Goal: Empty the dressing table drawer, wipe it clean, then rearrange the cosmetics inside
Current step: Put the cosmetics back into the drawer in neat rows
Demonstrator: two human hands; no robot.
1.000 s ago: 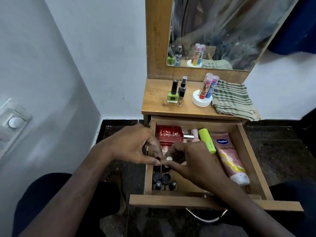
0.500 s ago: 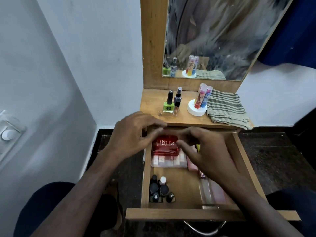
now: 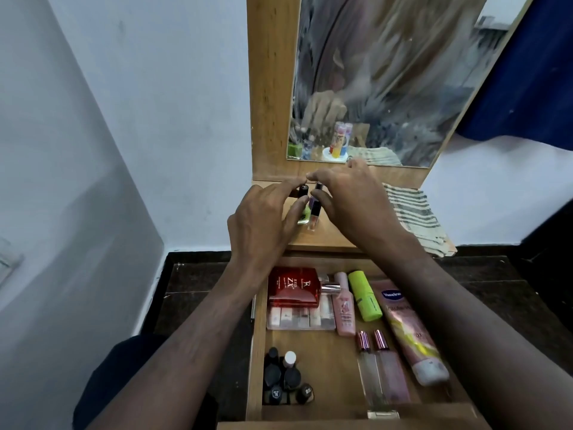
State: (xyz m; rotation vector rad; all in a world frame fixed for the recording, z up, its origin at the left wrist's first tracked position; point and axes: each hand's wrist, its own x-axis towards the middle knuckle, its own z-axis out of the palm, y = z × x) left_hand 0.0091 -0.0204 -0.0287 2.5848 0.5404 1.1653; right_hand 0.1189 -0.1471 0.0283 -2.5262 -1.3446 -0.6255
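Both hands have left the open wooden drawer [image 3: 341, 377] for the tabletop behind it — left hand [image 3: 263, 221] pinching the green black-capped polish bottle [image 3: 304, 209], right hand [image 3: 353, 200] the slim dark vial [image 3: 315, 206] — likely the last cosmetics to rearrange.

Single view, head-worn, wide-angle. Looks forward and steeply down from above and behind both forearms. Left hand [image 3: 263, 218] and right hand [image 3: 350, 200] sit mid-frame, near lens. Beyond hands: mirror [image 3: 387, 72], facing camera, top cropped. Beneath wrists, nearer viewer: open drawer [image 3: 257, 352], seen almost straight from above, front edge cut by bottom of frame. Left of left hand: bare wall. Straight lines bow toward frame edges. No second view to overlap.
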